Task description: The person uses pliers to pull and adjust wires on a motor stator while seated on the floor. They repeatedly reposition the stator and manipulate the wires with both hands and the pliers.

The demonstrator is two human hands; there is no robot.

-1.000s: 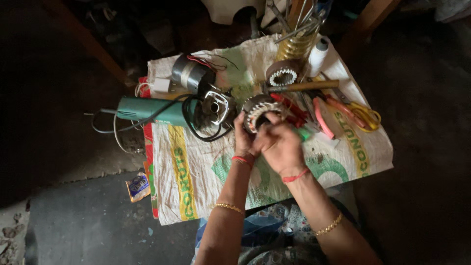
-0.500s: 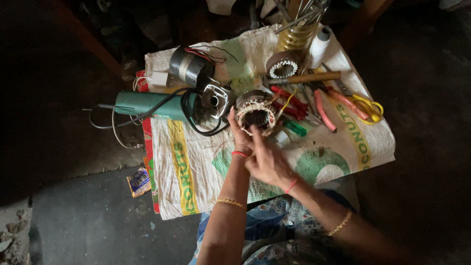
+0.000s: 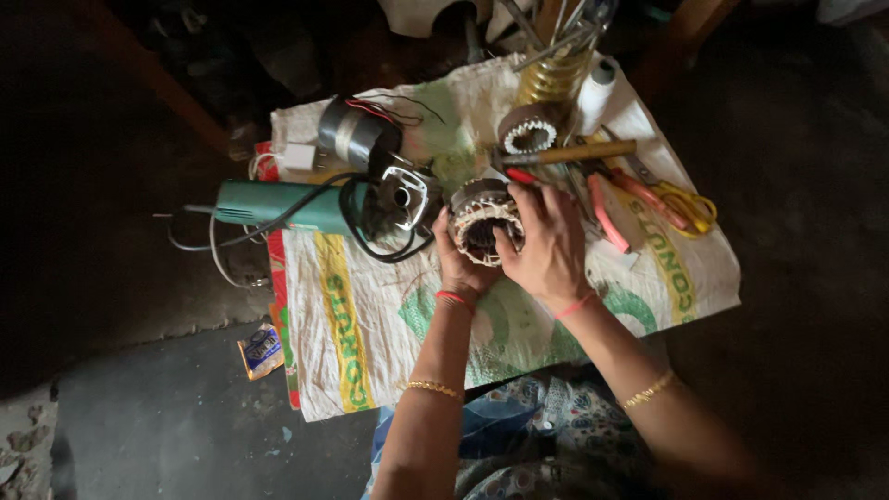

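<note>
Both hands are closed around a wound motor stator (image 3: 483,222): the left hand (image 3: 460,267) cups it from below and behind, while the right hand (image 3: 548,245) wraps its near side with fingers spread over the top rim. The coils look already in place, so the winding seems largely done, with tidying left. A green angle grinder (image 3: 287,205) lies left of the left hand, a second stator (image 3: 528,130) beyond the right, on the cloth-covered surface (image 3: 370,324).

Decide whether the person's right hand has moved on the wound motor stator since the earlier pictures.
Yes. The right hand has slid from the near side up over the stator's right flank, its fingers now reaching toward the wooden-handled tool lying behind.
</note>
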